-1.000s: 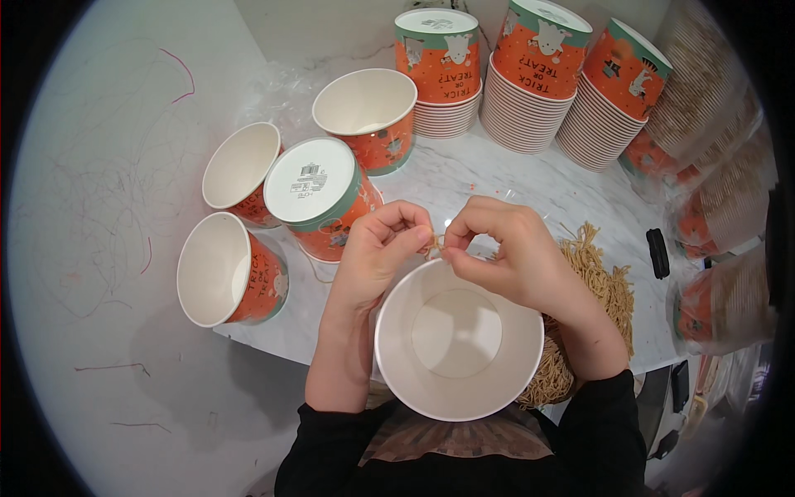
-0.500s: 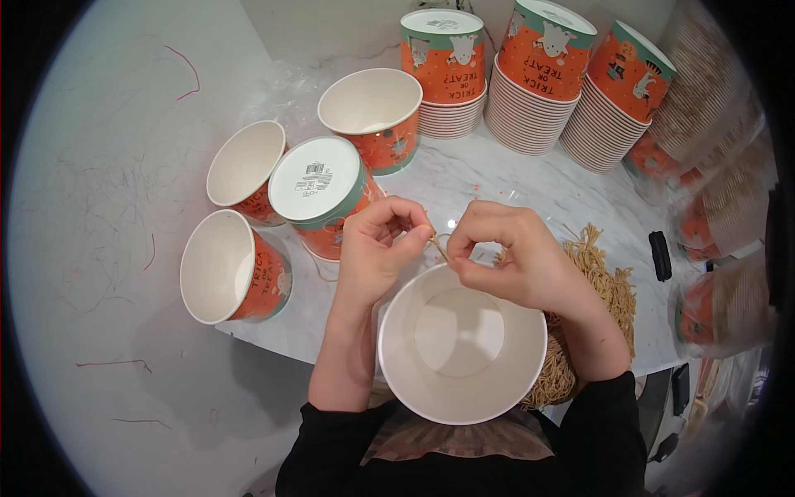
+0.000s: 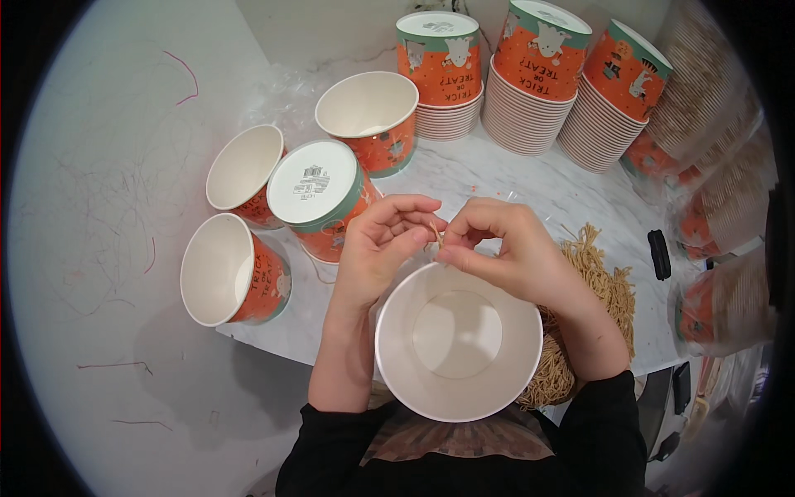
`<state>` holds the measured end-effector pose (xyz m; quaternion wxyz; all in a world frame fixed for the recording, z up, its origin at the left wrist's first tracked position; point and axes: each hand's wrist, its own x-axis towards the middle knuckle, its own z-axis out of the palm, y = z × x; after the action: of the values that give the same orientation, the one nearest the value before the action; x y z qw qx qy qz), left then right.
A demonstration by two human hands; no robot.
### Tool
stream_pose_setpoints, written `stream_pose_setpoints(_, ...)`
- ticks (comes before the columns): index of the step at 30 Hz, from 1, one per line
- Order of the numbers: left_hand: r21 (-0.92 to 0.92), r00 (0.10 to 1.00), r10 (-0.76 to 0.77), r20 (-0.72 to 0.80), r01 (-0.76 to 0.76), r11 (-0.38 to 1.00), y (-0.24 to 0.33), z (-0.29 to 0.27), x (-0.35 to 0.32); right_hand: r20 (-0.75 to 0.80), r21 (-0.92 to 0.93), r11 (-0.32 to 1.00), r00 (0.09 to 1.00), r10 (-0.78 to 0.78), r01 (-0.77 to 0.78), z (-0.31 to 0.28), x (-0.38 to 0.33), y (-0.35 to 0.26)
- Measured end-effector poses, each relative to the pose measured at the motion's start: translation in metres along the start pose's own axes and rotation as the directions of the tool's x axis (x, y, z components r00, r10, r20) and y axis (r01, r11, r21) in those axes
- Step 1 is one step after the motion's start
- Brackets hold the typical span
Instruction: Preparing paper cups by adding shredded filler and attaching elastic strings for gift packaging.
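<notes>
A large white-lined paper cup (image 3: 458, 340) sits open just in front of my body, its mouth toward me. Right above its far rim my left hand (image 3: 379, 245) and my right hand (image 3: 507, 252) meet, fingertips pinched together on a thin tan fibre strand (image 3: 436, 235). A heap of the same tan fibre strands (image 3: 598, 282) lies on the white marble table (image 3: 530, 186) under and to the right of my right forearm.
Three open orange-and-green paper cups (image 3: 367, 114) (image 3: 243, 170) (image 3: 225, 269) and one upside-down cup (image 3: 317, 189) stand left of my hands. Three tall stacks of cups (image 3: 530, 79) line the back. Bagged cup stacks (image 3: 714, 215) lie at right beside a black clip (image 3: 659, 254).
My hands have drawn slightly closer together over the cup's rim, still pinching the strand. The cups on the table have not moved.
</notes>
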<state>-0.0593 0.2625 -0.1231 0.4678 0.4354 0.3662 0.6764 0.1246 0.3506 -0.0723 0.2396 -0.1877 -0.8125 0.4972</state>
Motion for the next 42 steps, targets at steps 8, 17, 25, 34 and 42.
stream_pose_setpoints(8, 0.056, 0.972, -0.194, 0.133, 0.188, 0.981, 0.000, -0.012, -0.003, -0.030, -0.008, 0.999, 0.999, -0.040, 0.040, -0.001, 0.001, 0.001)
stream_pose_setpoints(17, 0.149, 0.991, -0.114, 0.070, 0.103, 0.983, -0.004, -0.009, -0.001, -0.020, -0.054, 0.987, 0.988, -0.152, 0.150, 0.003, 0.003, 0.003)
stream_pose_setpoints(25, 0.153, 0.999, -0.002, 0.036, -0.003, 0.988, -0.011, -0.001, -0.001, -0.001, -0.171, 0.949, 0.963, -0.270, 0.266, 0.003, 0.004, 0.004)
stream_pose_setpoints(34, 0.195, 0.999, 0.031, 0.041, -0.039, 0.980, -0.011, -0.002, -0.002, 0.044, -0.178, 0.928, 0.945, -0.324, 0.326, 0.001, 0.005, 0.003)
stream_pose_setpoints(42, 0.167, 0.999, 0.004, 0.036, -0.010, 0.986, -0.013, -0.005, -0.003, 0.078, 0.050, 0.985, 0.983, -0.166, 0.163, -0.003, 0.006, 0.006)
